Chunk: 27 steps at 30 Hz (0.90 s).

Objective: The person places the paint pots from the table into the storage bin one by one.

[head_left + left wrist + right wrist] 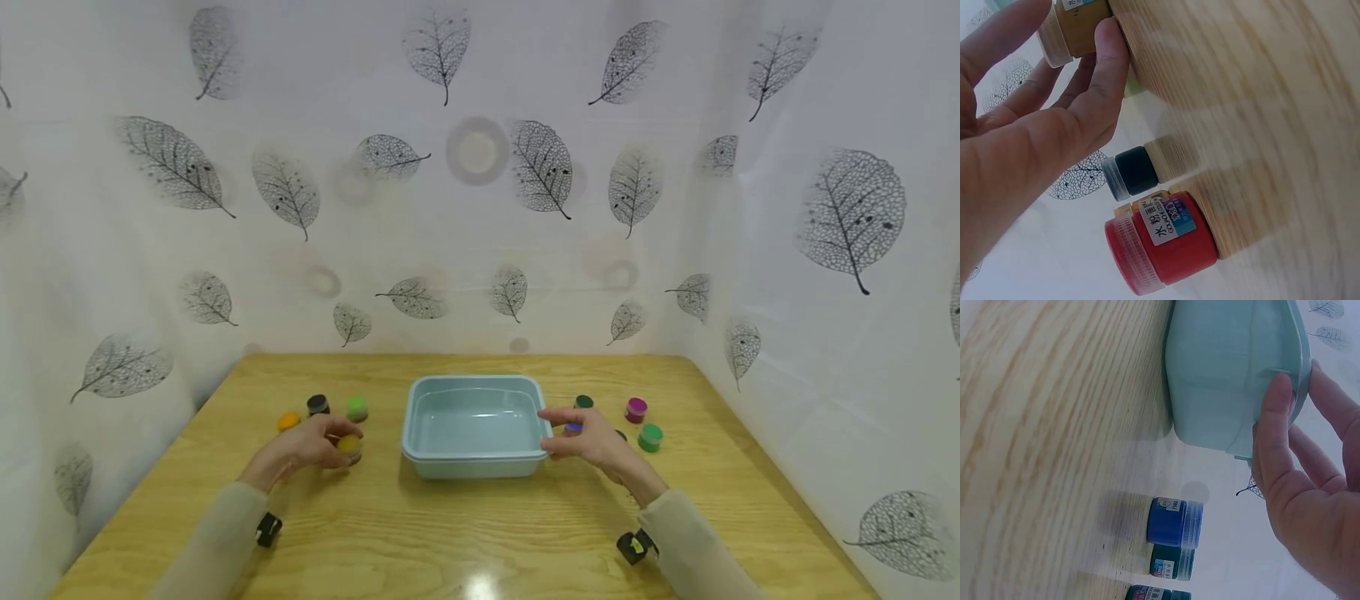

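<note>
A yellow-ochre paint jar [349,448] with a clear lid is on the left of the table; my left hand [307,446] holds it between thumb and fingers. In the left wrist view, the same paint jar [1085,28] stays within the curled fingers at the top. A pale blue-green plastic basin [480,467] rests mid-table. At its right rim, my right hand [592,437] grips the edge, thumb and fingers apart. The right wrist view shows one fingertip against the outer wall of the basin [1216,375] and another finger at the rim.
Left of the basin stand orange [288,421], black [318,404] and light green [357,408] jars, plus a red jar [1166,244]. To the right are magenta [636,409], green [650,437], blue [1172,522] and dark green [583,402] jars. A leaf-patterned curtain [480,233] surrounds the table.
</note>
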Each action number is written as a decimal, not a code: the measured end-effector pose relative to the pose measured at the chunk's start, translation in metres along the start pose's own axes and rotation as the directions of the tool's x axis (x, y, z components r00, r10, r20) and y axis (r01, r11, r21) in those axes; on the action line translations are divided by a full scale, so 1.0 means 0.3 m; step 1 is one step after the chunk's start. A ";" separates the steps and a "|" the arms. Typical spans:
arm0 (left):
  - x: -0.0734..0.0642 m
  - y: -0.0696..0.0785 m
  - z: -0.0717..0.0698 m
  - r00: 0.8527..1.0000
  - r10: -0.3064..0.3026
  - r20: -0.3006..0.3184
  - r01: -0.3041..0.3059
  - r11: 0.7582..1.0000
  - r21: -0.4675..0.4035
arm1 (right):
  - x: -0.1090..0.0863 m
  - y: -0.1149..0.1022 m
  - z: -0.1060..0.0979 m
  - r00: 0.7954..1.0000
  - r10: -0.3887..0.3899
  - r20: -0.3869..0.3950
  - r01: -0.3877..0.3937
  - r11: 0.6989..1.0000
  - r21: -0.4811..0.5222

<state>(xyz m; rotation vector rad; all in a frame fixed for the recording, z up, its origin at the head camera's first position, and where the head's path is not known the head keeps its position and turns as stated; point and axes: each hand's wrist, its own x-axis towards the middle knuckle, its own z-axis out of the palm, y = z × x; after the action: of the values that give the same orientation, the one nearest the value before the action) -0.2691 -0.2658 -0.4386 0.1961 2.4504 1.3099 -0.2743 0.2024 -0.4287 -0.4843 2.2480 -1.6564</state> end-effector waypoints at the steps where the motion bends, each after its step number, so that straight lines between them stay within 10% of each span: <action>1: 0.000 0.000 -0.002 1.000 0.001 0.003 -0.001 1.000 -0.005 | 0.000 0.000 0.001 1.000 0.001 -0.001 -0.001 1.000 -0.001; 12: 0.007 0.002 -0.004 0.999 -0.030 -0.035 0.031 0.999 0.022 | 0.002 0.005 0.000 1.000 0.004 0.002 -0.004 1.000 -0.009; 27: 0.016 0.023 -0.005 0.998 -0.038 -0.057 0.028 0.985 -0.171 | 0.004 0.000 0.000 1.000 0.016 0.002 -0.016 1.000 0.008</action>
<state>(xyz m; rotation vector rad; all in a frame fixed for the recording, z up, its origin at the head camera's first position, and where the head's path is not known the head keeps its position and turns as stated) -0.2744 -0.2615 -0.4333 0.0731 2.3641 1.5218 -0.2753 0.2019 -0.4286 -0.4639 2.2377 -1.6556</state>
